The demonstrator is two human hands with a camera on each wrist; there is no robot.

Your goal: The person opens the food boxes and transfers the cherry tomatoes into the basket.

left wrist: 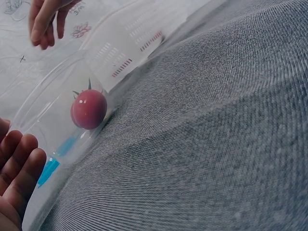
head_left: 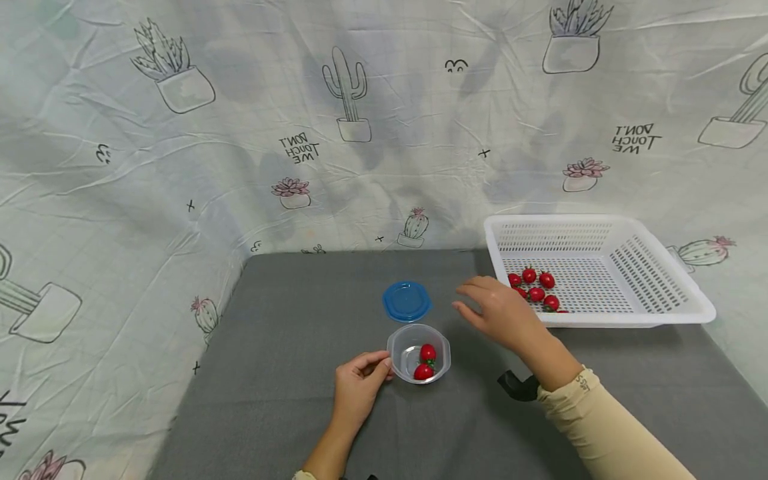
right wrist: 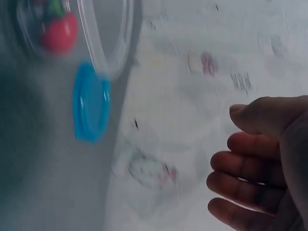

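Note:
A clear plastic container [head_left: 395, 347] stands on the grey cloth with two cherry tomatoes [head_left: 423, 371] inside, green stems showing. My left hand [head_left: 360, 387] pinches its left rim between thumb and forefinger; in the left wrist view the other fingers [left wrist: 30, 166] sit beside the wall. My right hand [head_left: 495, 312] hovers above the cloth between the container and a white basket [head_left: 678, 317]. Its fingers are loosely bent and hold nothing, as the right wrist view also shows. Behind the container lies a round blue lid [head_left: 407, 301].
Several cherry tomatoes [head_left: 536, 294] lie in the left part of the slotted basket, at the back right of the grey cloth [head_left: 288, 320]. A printed cactus curtain [head_left: 240, 120] hangs behind and along the left. A black strap [head_left: 517, 387] is by the right wrist.

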